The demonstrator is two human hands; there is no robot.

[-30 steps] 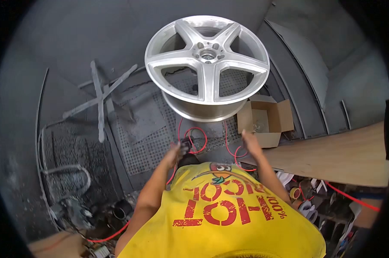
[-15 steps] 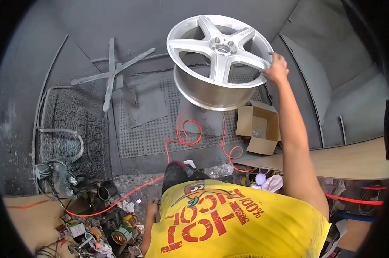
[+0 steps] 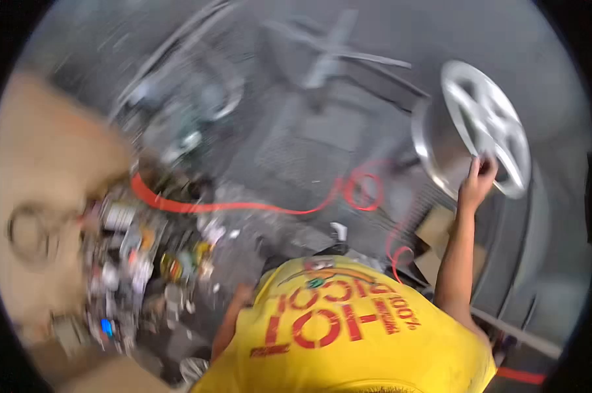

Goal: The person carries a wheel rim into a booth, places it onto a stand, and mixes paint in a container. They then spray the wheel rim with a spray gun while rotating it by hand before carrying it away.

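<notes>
A silver five-spoke car wheel rim [image 3: 489, 124] is at the upper right of the head view, its face turned to the right and its polished barrel [image 3: 433, 141] facing left. My right hand [image 3: 479, 180] is closed at the near edge of the rim, arm stretched forward. What holds the rim up from behind cannot be made out. My left hand [image 3: 245, 295] hangs low beside the yellow shirt [image 3: 348, 327], blurred, its fingers not readable. Scattered cans and litter lie nearest to it.
A grey cross-shaped stand [image 3: 329, 49] rises at the back. A red hose [image 3: 243, 206] runs over the floor and coils under the rim. An open cardboard box [image 3: 437, 229] sits beside my right forearm. Paint cans [image 3: 171, 266] and clutter crowd the left floor.
The view has swung left and blurred, so the rim appears farther right. The rim's face is turned more to the right. My right hand stays at its edge.
</notes>
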